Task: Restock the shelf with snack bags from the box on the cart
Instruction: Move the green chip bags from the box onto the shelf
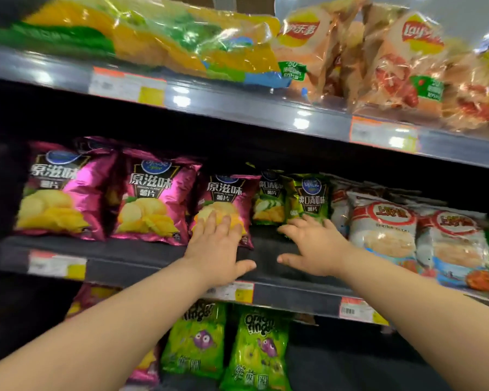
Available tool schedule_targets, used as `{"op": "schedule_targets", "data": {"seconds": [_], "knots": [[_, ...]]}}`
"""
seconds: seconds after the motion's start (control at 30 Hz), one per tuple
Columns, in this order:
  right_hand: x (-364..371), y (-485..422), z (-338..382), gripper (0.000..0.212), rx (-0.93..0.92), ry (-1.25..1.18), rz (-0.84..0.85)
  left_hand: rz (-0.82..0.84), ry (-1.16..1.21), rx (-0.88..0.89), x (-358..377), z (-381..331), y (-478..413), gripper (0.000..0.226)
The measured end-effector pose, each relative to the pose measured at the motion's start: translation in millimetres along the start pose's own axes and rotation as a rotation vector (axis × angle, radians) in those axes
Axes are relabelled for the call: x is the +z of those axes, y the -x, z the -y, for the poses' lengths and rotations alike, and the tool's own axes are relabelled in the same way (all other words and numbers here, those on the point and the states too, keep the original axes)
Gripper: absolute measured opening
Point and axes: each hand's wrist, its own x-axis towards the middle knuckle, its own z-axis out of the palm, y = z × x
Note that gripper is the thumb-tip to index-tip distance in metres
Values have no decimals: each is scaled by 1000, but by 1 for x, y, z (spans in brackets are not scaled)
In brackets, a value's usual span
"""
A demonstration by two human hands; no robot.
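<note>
Three magenta chip bags stand upright on the middle shelf (141,253). My left hand (216,246) lies flat, fingers apart, against the lower front of the rightmost magenta bag (226,193). To its right stand two green cucumber-flavour chip bags; my right hand (314,246) reaches with spread fingers to the bottom of the nearer green bag (311,196). Neither hand is closed around a bag. The box and cart are out of view.
White and red snack bags (384,224) fill the middle shelf to the right. The top shelf holds yellow-green bags (158,38) and orange chip bags (401,66). Green onion-ring bags (259,348) stand on the lower shelf. Price tags line the shelf edges.
</note>
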Motion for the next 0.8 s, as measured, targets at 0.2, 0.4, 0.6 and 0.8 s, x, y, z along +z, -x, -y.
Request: {"op": "schedule_targets", "data": {"seconds": [0.2, 0.4, 0.6, 0.8], "knots": [[13, 33, 35, 69, -168, -104, 33, 115, -23, -220, 5, 3, 83, 88], [29, 67, 100, 70, -369, -189, 87, 227, -100, -421, 11, 7, 193, 88], [22, 99, 175, 70, -567, -222, 64, 318, -80, -638, 13, 36, 295, 88], [13, 120, 256, 70, -692, -181, 54, 332, -52, -770, 14, 70, 385, 89]]}}
